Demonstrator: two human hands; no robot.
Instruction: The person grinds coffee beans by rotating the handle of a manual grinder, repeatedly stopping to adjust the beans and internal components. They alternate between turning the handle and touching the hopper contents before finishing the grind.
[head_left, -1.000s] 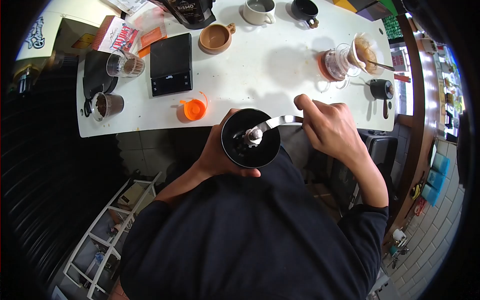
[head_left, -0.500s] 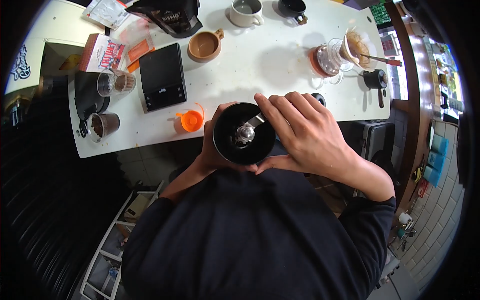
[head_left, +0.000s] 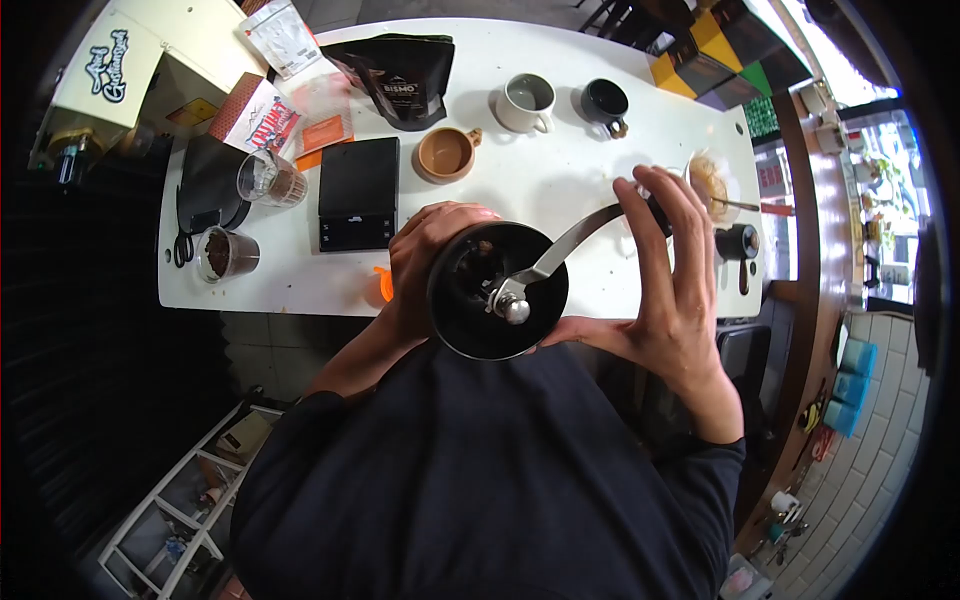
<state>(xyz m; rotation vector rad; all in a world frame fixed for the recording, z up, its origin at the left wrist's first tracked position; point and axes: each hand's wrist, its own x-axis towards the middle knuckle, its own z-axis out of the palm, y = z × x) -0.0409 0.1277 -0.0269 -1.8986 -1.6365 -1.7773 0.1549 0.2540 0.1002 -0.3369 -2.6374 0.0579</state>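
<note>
One grinder [head_left: 460, 325], before the torso [head_left: 480, 470]: left hand [head_left: 415, 250] clasps it; right hand [head_left: 678, 325] open, fingers spread around crank knob [head_left: 657, 213], contact unclear. Apparent step: cranking, requiring steady left clasp, closed right grip.

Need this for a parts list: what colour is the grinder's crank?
The crank is silver, seen in the head view.

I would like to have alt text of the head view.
A person's left hand holds a black hand grinder; the right hand, fingers spread, is at its crank. A white table beyond bears cups, a scale and a black bag.
</note>
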